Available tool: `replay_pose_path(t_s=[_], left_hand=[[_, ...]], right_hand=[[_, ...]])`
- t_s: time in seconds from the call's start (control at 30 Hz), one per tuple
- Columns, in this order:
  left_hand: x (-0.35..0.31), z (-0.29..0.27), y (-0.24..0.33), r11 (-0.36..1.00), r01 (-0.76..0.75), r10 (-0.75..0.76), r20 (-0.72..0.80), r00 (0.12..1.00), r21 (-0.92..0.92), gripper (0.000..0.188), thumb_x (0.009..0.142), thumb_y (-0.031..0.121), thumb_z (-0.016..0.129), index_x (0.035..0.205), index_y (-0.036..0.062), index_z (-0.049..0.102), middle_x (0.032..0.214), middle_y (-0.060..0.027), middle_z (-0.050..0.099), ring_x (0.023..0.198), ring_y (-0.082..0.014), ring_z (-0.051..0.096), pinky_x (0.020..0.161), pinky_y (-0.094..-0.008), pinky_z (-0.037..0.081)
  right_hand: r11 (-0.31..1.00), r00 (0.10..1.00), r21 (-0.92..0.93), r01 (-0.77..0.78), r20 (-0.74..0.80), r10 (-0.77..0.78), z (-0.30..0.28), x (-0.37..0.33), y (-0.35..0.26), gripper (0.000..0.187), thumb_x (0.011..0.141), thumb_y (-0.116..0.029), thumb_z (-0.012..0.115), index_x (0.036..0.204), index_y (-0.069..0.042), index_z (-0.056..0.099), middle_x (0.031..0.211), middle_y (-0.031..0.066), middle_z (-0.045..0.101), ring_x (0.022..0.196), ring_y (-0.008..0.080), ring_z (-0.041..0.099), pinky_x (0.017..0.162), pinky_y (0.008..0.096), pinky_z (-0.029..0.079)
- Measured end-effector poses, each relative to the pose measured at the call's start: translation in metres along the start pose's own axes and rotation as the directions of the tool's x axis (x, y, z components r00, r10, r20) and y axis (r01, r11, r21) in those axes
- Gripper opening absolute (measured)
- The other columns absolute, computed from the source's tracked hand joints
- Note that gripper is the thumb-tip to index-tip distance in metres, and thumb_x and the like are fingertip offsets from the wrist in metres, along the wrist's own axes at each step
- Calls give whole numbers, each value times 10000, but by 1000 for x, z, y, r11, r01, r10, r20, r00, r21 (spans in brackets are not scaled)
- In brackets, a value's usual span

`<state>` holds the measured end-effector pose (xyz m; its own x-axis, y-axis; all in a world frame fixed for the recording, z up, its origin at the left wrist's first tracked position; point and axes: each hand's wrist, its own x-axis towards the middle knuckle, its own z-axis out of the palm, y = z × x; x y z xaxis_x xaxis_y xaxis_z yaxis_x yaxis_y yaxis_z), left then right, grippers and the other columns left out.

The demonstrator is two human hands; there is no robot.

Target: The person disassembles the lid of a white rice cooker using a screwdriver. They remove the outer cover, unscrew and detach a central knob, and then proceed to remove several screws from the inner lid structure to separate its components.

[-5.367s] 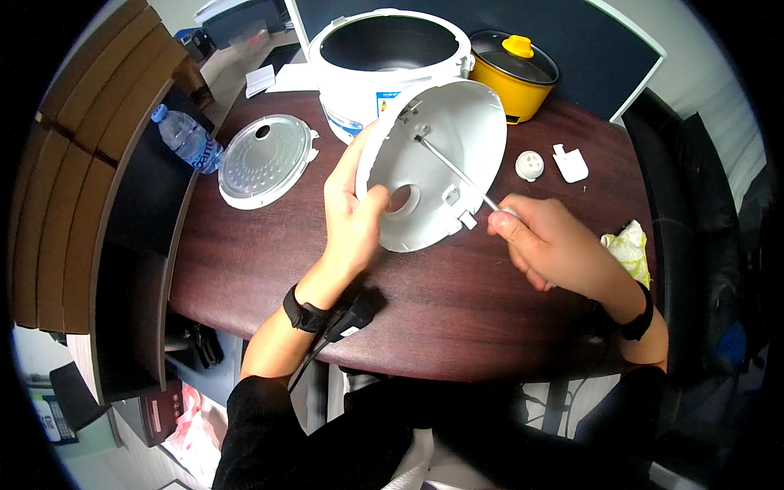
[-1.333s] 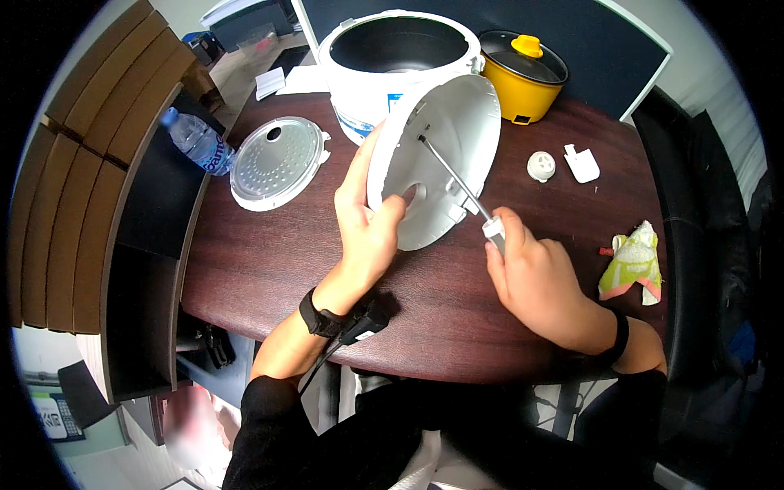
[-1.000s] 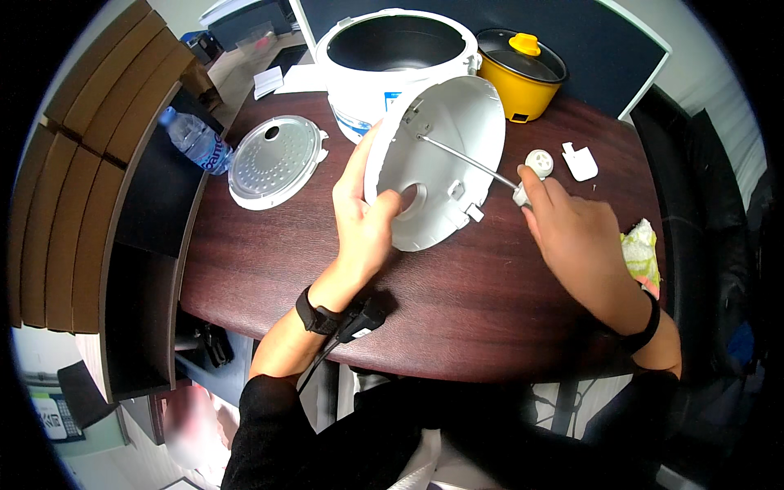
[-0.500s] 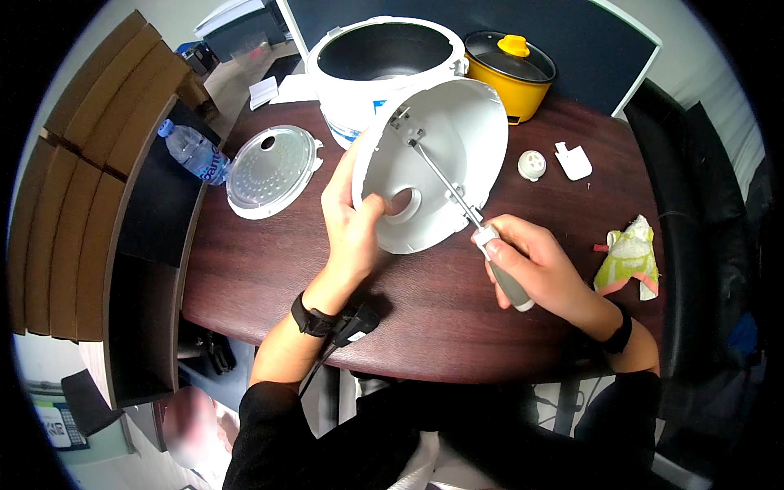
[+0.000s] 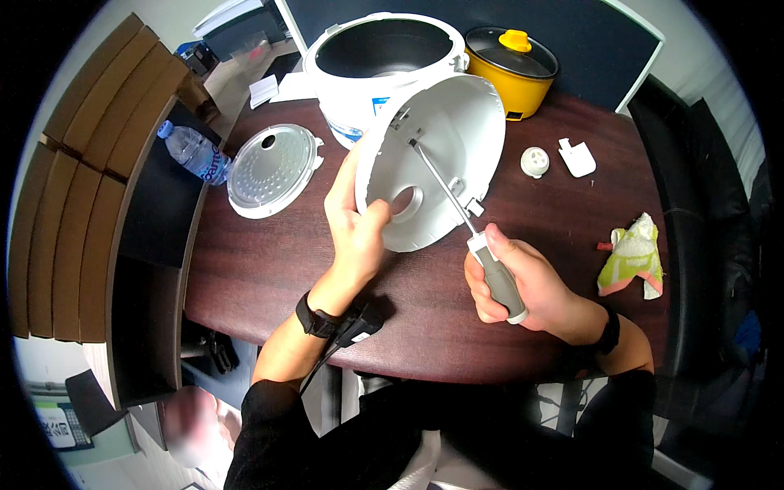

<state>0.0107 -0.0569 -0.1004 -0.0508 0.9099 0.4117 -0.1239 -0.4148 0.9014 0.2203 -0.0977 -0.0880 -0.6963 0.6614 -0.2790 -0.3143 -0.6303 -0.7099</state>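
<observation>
My left hand (image 5: 357,229) grips the white plastic lid shell (image 5: 457,155) by its left side, thumb beside the round hole, and holds it tilted with its hollow inside toward me. My right hand (image 5: 527,282) is wrapped round the grey handle of a screwdriver (image 5: 500,278). The screwdriver's shaft reaches up into the shell, its tip at a small fitting near the upper inner wall. Behind the shell stands a white rice cooker body (image 5: 347,102) with a dark inside. A round, dimpled inner lid plate (image 5: 273,173) lies to the left.
Right of the shell lie a round white cap (image 5: 535,162), a white plastic piece (image 5: 578,158) and a yellow-green cloth (image 5: 633,260). At the back is a yellow pot (image 5: 518,96) with a glass lid. A water bottle (image 5: 192,153) and a black plug (image 5: 359,324) are left.
My right hand has shifted its grip on the screwdriver handle, the fingers now wrapped further round it and slightly lower. The tip stays at about the same spot inside the shell.
</observation>
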Motion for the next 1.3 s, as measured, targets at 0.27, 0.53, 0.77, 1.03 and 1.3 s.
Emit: replay_pose_path(t_s=[0.27, 0.53, 0.77, 1.03, 1.3], left_hand=[[0, 1, -2, 998, -40, 41, 31, 999, -39, 699, 643, 4, 423, 1340, -11, 371, 1264, -126, 472, 1139, -215, 484, 887, -333, 478], [4, -1, 1, 999, -31, 30, 28, 999, 40, 692, 634, -2, 429, 1324, -36, 390, 1235, -125, 509, 1113, -192, 501, 906, -296, 435], [6, -4, -1, 996, -82, 81, 58, 995, 24, 698, 624, -12, 414, 1321, -38, 393, 1232, -128, 513, 1110, -192, 504, 949, -304, 398], [4, -1, 1, 998, -66, 64, 80, 995, 22, 697, 631, 9, 423, 1325, -40, 387, 1217, -133, 531, 1103, -198, 514, 955, -309, 395], [6, 0, 8, 998, 67, -67, 41, 997, -5, 700, 619, 61, 430, 1309, -50, 402, 1206, -131, 535, 1108, -202, 514, 963, -320, 391]], right_hand=[[999, 1000, -45, -16, -26, 15, 1, 3, 5, 484, 968, -472, 292, 810, -55, 479, 685, 25, 469, 446, 87, 422, 397, 236, 355], [979, 996, -202, 5, -87, -23, -7, 7, -2, 433, 971, -431, 338, 820, -46, 464, 672, 21, 447, 426, 71, 387, 360, 217, 321], [809, 978, -587, 5, -168, -127, -21, 1, -34, 367, 976, -353, 380, 810, -38, 473, 640, -8, 429, 395, 26, 357, 329, 171, 288], [213, 921, -975, -63, -139, -363, -11, -13, -75, 360, 951, -323, 458, 738, -39, 514, 576, -29, 452, 420, 23, 375, 376, 191, 289], [117, 901, -992, -37, -84, -427, -7, -14, -76, 415, 925, -325, 500, 693, 16, 540, 500, 100, 448, 427, 134, 473, 427, 312, 363]])
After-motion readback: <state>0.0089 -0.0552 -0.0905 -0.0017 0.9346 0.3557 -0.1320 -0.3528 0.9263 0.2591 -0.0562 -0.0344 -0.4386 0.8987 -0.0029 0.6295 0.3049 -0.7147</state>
